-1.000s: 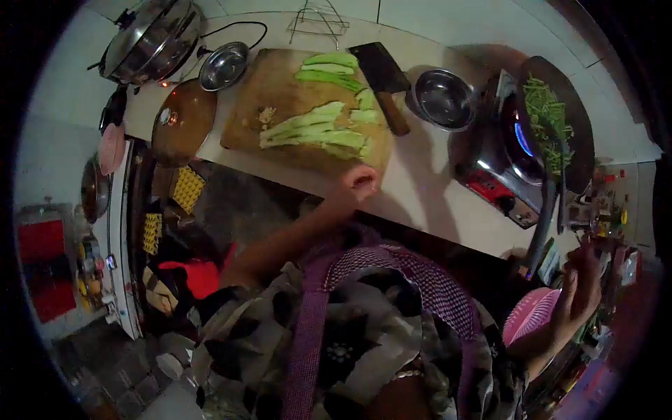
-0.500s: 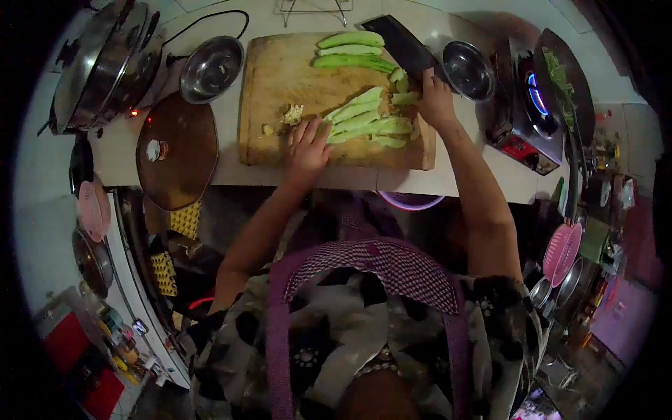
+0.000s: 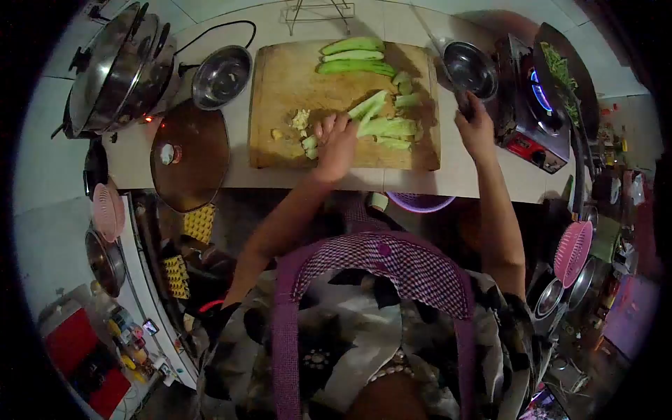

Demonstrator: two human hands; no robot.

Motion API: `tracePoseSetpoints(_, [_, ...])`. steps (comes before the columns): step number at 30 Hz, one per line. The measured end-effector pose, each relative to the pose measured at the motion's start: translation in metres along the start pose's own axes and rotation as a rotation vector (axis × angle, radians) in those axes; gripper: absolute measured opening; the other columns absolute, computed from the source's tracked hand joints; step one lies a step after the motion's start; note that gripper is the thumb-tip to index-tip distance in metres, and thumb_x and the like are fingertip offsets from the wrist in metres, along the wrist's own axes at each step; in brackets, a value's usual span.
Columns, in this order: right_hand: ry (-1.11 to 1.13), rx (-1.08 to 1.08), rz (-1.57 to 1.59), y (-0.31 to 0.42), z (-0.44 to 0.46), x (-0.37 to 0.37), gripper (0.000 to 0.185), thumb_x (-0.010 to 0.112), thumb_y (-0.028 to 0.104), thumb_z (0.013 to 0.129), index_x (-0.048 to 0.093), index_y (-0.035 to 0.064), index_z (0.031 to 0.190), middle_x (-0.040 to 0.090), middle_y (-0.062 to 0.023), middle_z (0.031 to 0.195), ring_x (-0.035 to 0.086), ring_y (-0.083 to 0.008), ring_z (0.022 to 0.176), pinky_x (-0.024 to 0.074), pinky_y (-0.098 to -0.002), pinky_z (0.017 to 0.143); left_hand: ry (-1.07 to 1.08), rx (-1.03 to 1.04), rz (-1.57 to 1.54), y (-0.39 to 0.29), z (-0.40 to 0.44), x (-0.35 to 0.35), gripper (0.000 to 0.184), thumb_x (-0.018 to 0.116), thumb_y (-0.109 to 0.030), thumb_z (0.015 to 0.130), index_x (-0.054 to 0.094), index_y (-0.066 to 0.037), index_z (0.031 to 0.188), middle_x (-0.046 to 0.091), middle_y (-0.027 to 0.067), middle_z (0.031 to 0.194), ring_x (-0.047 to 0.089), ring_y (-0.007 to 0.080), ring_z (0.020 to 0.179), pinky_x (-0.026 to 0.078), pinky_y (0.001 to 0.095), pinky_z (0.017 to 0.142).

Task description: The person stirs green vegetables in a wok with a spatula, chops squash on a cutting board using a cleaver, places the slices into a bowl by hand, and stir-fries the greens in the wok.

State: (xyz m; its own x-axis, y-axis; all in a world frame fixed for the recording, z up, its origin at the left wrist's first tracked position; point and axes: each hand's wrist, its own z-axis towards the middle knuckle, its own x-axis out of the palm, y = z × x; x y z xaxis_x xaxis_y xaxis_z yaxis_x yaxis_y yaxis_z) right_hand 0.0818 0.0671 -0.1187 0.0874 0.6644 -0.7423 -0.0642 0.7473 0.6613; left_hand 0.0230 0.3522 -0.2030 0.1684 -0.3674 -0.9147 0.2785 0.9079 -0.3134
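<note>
My right hand is closed round the handle of a dark cleaver, its blade seen nearly edge-on, pointing away beyond the cutting board's right edge. On the wooden cutting board, my left hand rests with bent fingers together at the left end of cut pale-green vegetable strips; its fingertips are partly hidden. Small cut pieces and chopped garlic-like bits lie left of it. Several longer green vegetable lengths lie side by side at the board's far edge.
A metal bowl stands right of the board, another bowl left. A lit gas stove carries a tilted wok with greens. A large lid and a steamer pot are left. A purple basin shows below the counter.
My right hand has moved right and nearer with the cleaver, its blade turning edge-on. My left hand has shifted right over the strips. A pale-green piece now shows below the counter edge.
</note>
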Motion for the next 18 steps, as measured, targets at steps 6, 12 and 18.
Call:
tracePoseSetpoints(6, [0.025, 0.049, 0.289, 0.014, -0.051, -0.041, 0.038, 0.062, 0.006, 0.082, 0.051, -0.0028, 0.117, 0.060, -0.0091, 0.104, 0.056, -0.0140, 0.094, 0.0445, -0.0273, 0.083, -0.115, -0.147, -0.061, -0.027, 0.012, -0.001, 0.040, 0.061, -0.014, 0.073, 0.056, -0.008, 0.112, 0.053, 0.0083, 0.112, 0.042, 0.0300, 0.110, 0.029, 0.0466, 0.091])
tracePoseSetpoints(12, [0.076, 0.139, 0.605, 0.004, -0.080, -0.026, 0.038, 0.063, 0.004, 0.082, 0.050, -0.0025, 0.117, 0.060, -0.0068, 0.102, 0.055, -0.0120, 0.093, 0.0448, -0.0248, 0.082, 0.085, -0.103, -0.146, -0.040, 0.030, 0.021, 0.041, 0.055, -0.008, 0.076, 0.054, -0.008, 0.117, 0.057, 0.0088, 0.112, 0.044, 0.0274, 0.112, 0.031, 0.0445, 0.091])
tracePoseSetpoints(18, [0.094, -0.208, 0.148, -0.004, -0.056, -0.020, 0.037, 0.069, 0.025, 0.080, 0.057, 0.0071, 0.110, 0.064, -0.0127, 0.082, 0.064, -0.0196, 0.071, 0.0487, -0.0292, 0.061, -0.050, 0.143, -0.365, -0.019, 0.010, 0.022, 0.043, 0.052, -0.002, 0.072, 0.056, -0.007, 0.114, 0.059, 0.0089, 0.111, 0.044, 0.0266, 0.116, 0.037, 0.0425, 0.092])
